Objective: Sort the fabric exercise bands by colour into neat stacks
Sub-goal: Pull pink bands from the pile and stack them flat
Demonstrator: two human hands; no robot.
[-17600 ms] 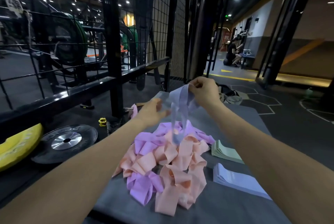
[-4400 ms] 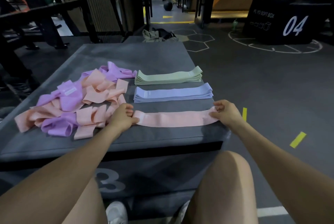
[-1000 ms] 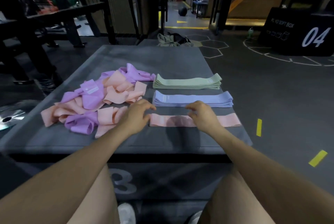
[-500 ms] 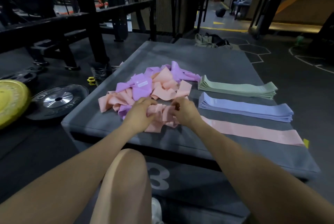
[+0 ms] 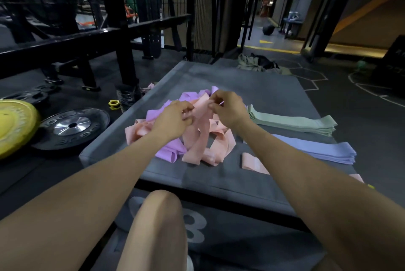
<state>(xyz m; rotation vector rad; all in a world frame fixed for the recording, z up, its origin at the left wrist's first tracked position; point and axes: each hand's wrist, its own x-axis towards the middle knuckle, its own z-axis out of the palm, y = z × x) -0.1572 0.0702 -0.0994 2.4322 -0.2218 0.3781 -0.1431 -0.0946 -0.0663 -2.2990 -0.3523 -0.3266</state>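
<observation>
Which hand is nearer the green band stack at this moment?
Right. The right hand pinches a peach band just left of the green band stack. The left hand grips the same band farther left, over the mixed pile.

The right forearm [image 5: 306,174] hides most of the flat peach band [image 5: 252,162] on the box

Two hands are counted, left hand [image 5: 173,120] and right hand [image 5: 228,108]. Two folded stacks are noted on the grey surface [image 5: 274,95]: one green stack [image 5: 293,123] and one lavender stack [image 5: 317,149]. One flat peach band [image 5: 252,162] is seen alone. One loose heap [image 5: 197,139] of peach and purple bands is recorded; bands within cannot be counted. Two weight plates are seen: one yellow plate [image 5: 13,126], one black plate [image 5: 70,127].
</observation>
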